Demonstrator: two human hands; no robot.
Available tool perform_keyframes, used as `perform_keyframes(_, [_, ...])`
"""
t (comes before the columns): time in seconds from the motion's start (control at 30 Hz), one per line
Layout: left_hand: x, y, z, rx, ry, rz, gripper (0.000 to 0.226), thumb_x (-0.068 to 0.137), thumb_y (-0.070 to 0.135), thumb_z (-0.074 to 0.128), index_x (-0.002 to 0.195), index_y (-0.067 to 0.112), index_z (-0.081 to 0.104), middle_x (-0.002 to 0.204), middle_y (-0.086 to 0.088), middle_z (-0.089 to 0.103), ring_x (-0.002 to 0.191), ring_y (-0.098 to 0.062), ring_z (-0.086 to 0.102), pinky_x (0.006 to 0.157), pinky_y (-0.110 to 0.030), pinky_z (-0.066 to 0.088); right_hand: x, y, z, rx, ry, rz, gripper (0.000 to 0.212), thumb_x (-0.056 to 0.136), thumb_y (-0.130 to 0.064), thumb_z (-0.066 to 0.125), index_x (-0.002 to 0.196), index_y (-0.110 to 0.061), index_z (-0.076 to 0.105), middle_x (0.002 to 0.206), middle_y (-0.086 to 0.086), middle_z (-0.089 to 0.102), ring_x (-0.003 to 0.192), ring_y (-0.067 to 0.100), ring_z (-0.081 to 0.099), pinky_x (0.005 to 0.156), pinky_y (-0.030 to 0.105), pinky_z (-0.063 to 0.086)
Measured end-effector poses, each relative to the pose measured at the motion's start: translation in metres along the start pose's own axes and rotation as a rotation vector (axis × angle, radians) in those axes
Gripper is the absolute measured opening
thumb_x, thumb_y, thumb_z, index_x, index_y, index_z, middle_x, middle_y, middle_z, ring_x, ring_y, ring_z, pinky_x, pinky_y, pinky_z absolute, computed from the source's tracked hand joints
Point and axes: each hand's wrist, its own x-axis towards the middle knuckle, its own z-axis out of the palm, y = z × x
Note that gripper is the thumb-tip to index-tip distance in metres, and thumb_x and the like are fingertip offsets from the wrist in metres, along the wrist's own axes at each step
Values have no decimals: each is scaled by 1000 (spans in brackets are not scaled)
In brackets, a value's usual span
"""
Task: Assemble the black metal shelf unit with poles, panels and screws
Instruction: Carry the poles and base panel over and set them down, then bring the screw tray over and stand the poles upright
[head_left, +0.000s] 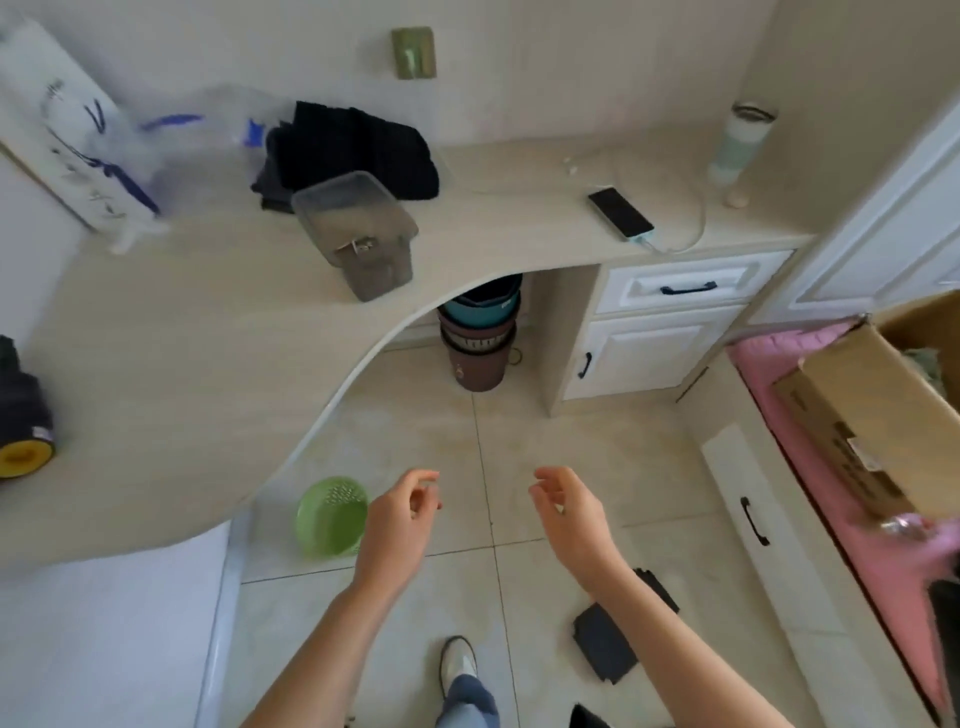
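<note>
While both arms are reaching forward over the tiled floor (561, 447), the left hand (400, 512) and the right hand (569, 512) are hanging with loosely curled fingers, holding nothing; black panels (605, 642) are lying on the floor just beside the right forearm

Both forearms are cut off by the near edge. The black and yellow cylindrical object (18, 415) at far left is cropped by the left edge. The brown cardboard box (883, 410) on the pink mat (779, 374) runs past the right edge, its printed label too blurred to read. The clear plastic bag with blue markings (156, 140) is smeared by motion blur. The stacked round plastic bins (480, 338) are partly hidden beneath the curved beige countertop (182, 338).
</note>
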Motion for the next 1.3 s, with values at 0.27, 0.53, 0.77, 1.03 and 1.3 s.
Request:
perform_keyframes(0.27, [88,5,-68,-103,137,-87,22,98,9,56,106,28,64,82,5,71,67,-7,68,64,-22,52,91,-94,44,-2,-89,-73,26,101,-24,53,125,-18,59,109,-2,64,97,7,57,71,7,41])
perform_keyframes(0.53, [187,33,-102,-178,324,-132,20,99,7,54,106,23,64,83,0,72,62,-6,67,63,-15,48,193,-174,57,57,-249,-45,24,100,-21,50,123,-18,57,111,1,67,105,17,62,87,35,53])
perform_keyframes(0.77, [267,51,-110,-183,452,-241,19,99,9,54,113,18,65,89,-3,71,68,-13,70,65,-21,47,279,-231,61,176,-379,58,15,100,-17,51,111,-12,60,91,3,68,81,16,61,75,30,53])
perform_keyframes(1.03, [356,68,-137,-14,509,-195,25,101,11,54,124,9,63,114,-5,65,89,-20,60,80,-26,42,336,-258,74,432,-543,407,9,101,-21,55,100,-12,56,95,14,66,80,27,66,82,41,57])
perform_keyframes(1.3, [447,78,-169,219,404,-65,32,99,11,58,131,9,58,129,-11,61,122,-27,54,98,-33,41,369,-272,96,512,-589,547,22,99,-23,59,106,-3,60,98,16,67,86,30,68,74,37,59])
